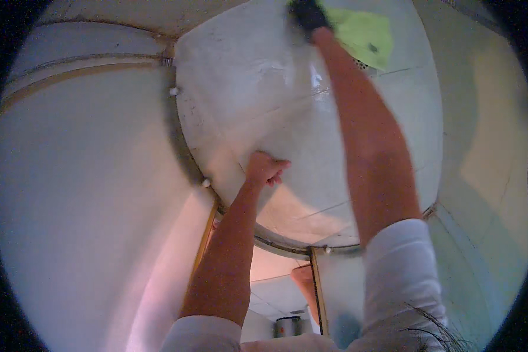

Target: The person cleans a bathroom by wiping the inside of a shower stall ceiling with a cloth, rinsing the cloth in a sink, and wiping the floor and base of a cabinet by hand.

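My right arm reaches far across the pale shower floor (246,82). At its end a dark, blurred thing (308,16) covers my right hand (321,35), so its fingers are hidden. I cannot make out whether this is a cloth, a brush or a mitt. Just right of it a yellow-green cloth (364,38) lies flat, overlapping a round drain with holes (361,63). My left hand (265,168) is closed in a loose fist above the near part of the floor, and nothing shows in it.
A curved metal rail (185,144) with small white rollers (206,183) edges the floor on the left and near side. Pale panels stand at the left, and a beige wall (493,117) is at the right. Below, a bare foot (302,276) shows beside the upright frame (318,287).
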Demonstrator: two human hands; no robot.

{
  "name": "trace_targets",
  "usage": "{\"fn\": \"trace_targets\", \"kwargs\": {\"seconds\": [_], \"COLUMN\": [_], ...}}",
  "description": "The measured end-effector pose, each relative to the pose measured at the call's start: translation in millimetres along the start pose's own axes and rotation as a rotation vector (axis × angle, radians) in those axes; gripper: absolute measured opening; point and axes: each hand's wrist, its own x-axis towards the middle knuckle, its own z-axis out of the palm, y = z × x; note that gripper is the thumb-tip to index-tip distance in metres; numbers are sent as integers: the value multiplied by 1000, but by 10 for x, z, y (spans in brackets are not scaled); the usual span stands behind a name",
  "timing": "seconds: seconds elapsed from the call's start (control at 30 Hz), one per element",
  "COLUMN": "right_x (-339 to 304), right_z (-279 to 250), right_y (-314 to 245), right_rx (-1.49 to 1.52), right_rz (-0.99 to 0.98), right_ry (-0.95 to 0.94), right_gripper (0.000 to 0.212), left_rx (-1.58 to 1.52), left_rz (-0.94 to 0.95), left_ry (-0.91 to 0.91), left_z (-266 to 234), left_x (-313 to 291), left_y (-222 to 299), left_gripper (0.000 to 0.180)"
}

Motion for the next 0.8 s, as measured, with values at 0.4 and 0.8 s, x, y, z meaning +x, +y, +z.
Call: {"fn": "trace_targets", "kwargs": {"seconds": [0.4,0.8], "right_x": [-2150,-1814], "right_z": [-806,-940], "right_y": [-2089,-337], "right_rx": [448,147], "right_rz": [-615,-282], "right_ry": [-439,-19], "right_gripper": [23,44], "left_rx": [62,-116], "left_rz": [34,3], "left_ry": [88,44], "left_z": [-109,-207], "left_x": [92,-14], "left_y": [-169,-227], "left_gripper": [33,34]}}
